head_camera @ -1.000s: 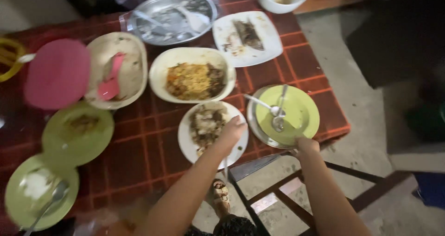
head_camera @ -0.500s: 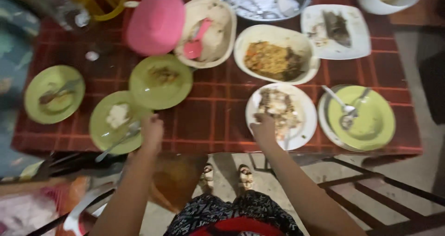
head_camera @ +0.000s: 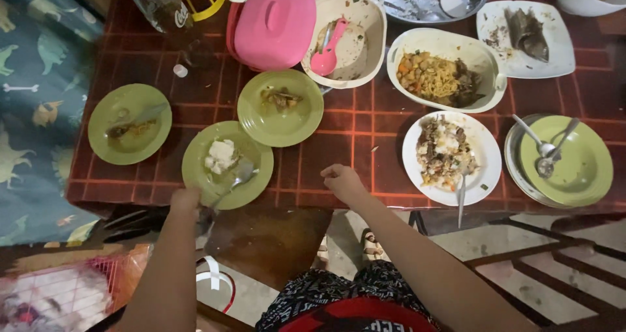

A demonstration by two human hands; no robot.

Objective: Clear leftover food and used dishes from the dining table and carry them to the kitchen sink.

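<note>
Left hand: the left hand [head_camera: 186, 200] is placed at the near rim of a green plate with rice [head_camera: 227, 165], fingers closed on the handle end of its spoon [head_camera: 229, 187] (the grip is partly hidden).
Right hand: the right hand [head_camera: 341, 179] is loosely curled on the red checked tablecloth [head_camera: 339, 133], holding nothing.
Beside: a white plate of mixed food [head_camera: 452, 157] is seen right of that hand; a second green plate [head_camera: 280, 107] lies behind the first.

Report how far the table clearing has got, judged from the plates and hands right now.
Done: nothing looks stacked except one green plate on a metal plate at the right. In hand: the left hand grips the near green plate with rice; the right hand rests on the tablecloth. Left: every other dish remains spread out.
</note>
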